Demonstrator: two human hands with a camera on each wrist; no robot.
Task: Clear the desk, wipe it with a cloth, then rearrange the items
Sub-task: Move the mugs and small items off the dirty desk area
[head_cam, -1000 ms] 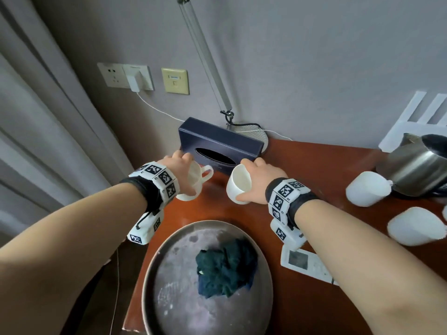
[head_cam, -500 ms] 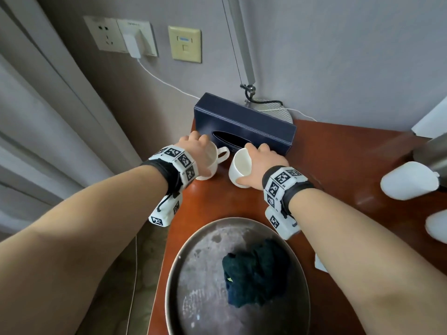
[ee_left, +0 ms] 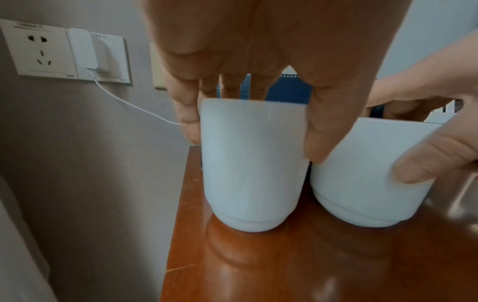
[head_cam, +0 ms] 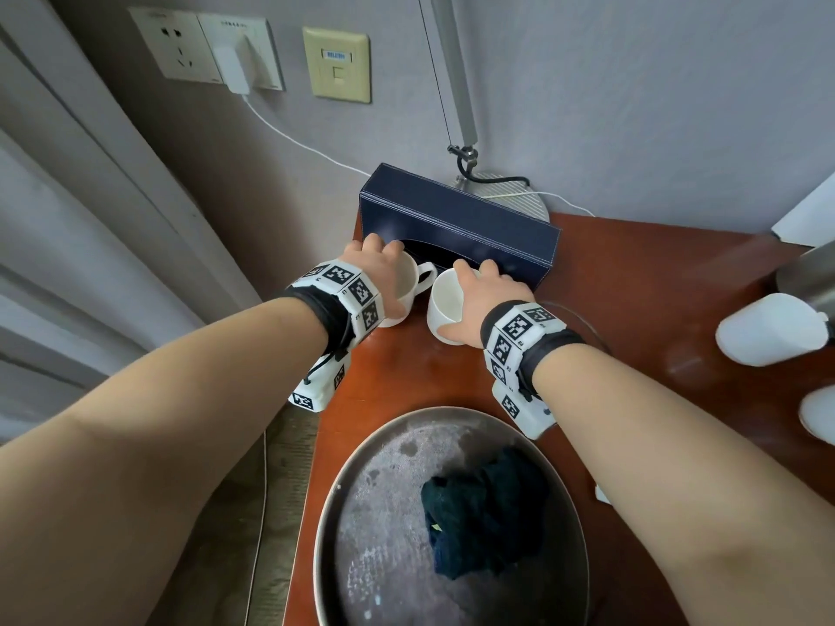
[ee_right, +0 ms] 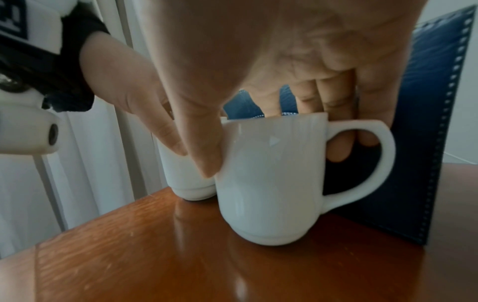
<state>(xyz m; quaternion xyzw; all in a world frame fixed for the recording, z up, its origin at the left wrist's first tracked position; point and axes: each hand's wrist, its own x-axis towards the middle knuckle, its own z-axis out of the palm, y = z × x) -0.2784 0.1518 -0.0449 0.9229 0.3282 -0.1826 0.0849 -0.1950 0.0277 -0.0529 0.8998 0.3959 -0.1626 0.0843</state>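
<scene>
This looks like a hotel or guest room. A small glossy reddish-brown wooden desk (head_cam: 632,282) stands in a corner against a grey wall fitted with white power sockets (head_cam: 180,45) and a cream data-port plate (head_cam: 336,65), with pale floor-length curtains (head_cam: 68,264) just beside it. On the desk are a navy stitched leather tissue box (head_cam: 456,219), matching plain white ceramic mugs (head_cam: 768,329), a round grey metal serving tray (head_cam: 375,535) and the base of a slim silver desk lamp (head_cam: 510,192).

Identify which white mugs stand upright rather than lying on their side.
The two held mugs by the tissue box: left hand's mug and right hand's mug stand upright, mouths up. The side mug at far right lies tipped over.
</scene>
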